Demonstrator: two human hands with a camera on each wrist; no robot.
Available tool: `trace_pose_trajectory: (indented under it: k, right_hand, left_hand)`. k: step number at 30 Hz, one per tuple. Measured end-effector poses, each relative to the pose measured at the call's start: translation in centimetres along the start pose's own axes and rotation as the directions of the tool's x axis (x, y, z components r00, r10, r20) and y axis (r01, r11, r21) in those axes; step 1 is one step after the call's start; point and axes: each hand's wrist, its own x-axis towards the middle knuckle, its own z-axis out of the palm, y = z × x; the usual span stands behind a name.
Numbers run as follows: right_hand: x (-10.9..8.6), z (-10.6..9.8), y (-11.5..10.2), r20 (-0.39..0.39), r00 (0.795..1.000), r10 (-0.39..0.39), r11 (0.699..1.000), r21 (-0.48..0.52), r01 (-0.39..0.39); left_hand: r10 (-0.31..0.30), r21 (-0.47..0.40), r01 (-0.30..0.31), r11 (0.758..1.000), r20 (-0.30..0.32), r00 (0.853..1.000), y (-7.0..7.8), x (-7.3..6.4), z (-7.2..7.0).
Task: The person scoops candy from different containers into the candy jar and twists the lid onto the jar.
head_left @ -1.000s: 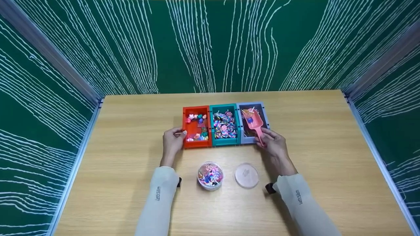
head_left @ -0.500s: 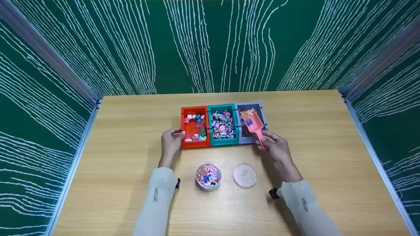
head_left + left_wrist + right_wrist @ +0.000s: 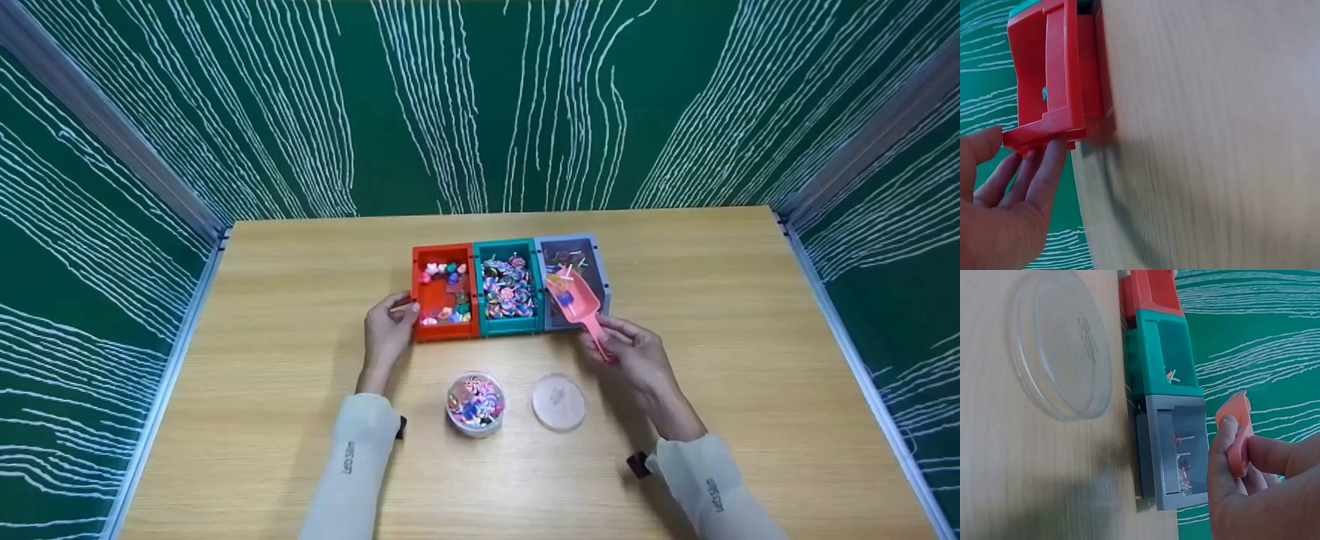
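My right hand (image 3: pixel 637 356) holds a pink scoop (image 3: pixel 586 309) by its handle, with small amber and blue candy-like pieces in its bowl. The scoop is over the front of the grey-blue bin (image 3: pixel 604 291), where several small stick candies lie. At the far left of the joined row, my left hand (image 3: pixel 386 337) grips the side of the red bin (image 3: pixel 1057 84), thumb at the rim and fingers against the outer wall. Between these two bins sits the teal bin (image 3: pixel 512 325), well filled with swirl lollipop charms. Assorted small charms lie in the red bin.
In front of the bins stands a clear round tub (image 3: pixel 477 429) filled with mixed charms. Its clear lid (image 3: pixel 559 405) lies flat to the right of it. Green panels (image 3: pixel 420 97) with white wavy lines surround the wooden table (image 3: pixel 262 300).
My right hand has drawn the scoop toward me, from deeper over the grey-blue bin to its front edge, pieces still inside. My left hand keeps its place on the red bin.
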Motion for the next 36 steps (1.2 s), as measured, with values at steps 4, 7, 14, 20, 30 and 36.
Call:
trace_pose_trajectory:
  k: [4, 7, 14, 20, 30, 36]
  right_hand:
    - [-0.8, -0.1, 0.4, 0.012, 1.000, -0.019, 0.999, -0.042, 0.020]
    - [-1.4, -0.1, 0.7, 0.018, 1.000, -0.025, 0.998, -0.064, 0.026]
    - [-2.6, 0.1, 1.4, 0.057, 0.998, -0.010, 0.998, -0.065, 0.014]
    - [-3.4, 0.3, 1.8, 0.076, 0.997, 0.004, 0.995, -0.101, 0.003]
    - [-4.6, 1.0, 2.6, 0.139, 0.990, 0.010, 0.986, -0.167, 0.014]
    - [-5.3, 1.3, 3.2, 0.207, 0.978, 0.017, 0.980, -0.200, 0.025]
  left_hand:
    - [0.099, 0.010, -0.098, 0.995, -0.041, 0.994, 0.1, -1.1, -0.7]
    - [0.155, 0.036, -0.153, 0.987, -0.044, 0.987, 0.4, -2.0, -1.1]
    - [0.137, 0.021, -0.141, 0.990, 0.144, 0.980, 1.4, -4.3, -1.9]
    - [0.091, 0.022, -0.113, 0.993, 0.449, 0.889, 1.1, -6.2, -2.6]
    - [0.055, 0.037, -0.123, 0.992, 0.744, 0.666, 0.5, -7.8, -2.7]
    - [0.027, 0.052, -0.111, 0.992, 0.786, 0.618, 0.3, -8.1, -2.4]
